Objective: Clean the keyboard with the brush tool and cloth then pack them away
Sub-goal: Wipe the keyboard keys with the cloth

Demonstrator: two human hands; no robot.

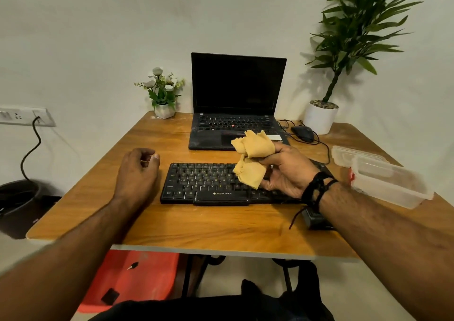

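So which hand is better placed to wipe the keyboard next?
Right. The right hand already holds the cloth directly above the keyboard; the left hand sits loosely curled beside it, apparently holding nothing.

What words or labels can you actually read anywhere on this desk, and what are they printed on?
"ZEBRONICS": on the front edge of the black keyboard, below the space bar.
"Ctrl", "Alt": keyboard's bottom-row keys, just legible.
Other keyboard key legends: too blurred to read reliably.
Laptop keys: too small to read.
Clear plastic container: no readable text.
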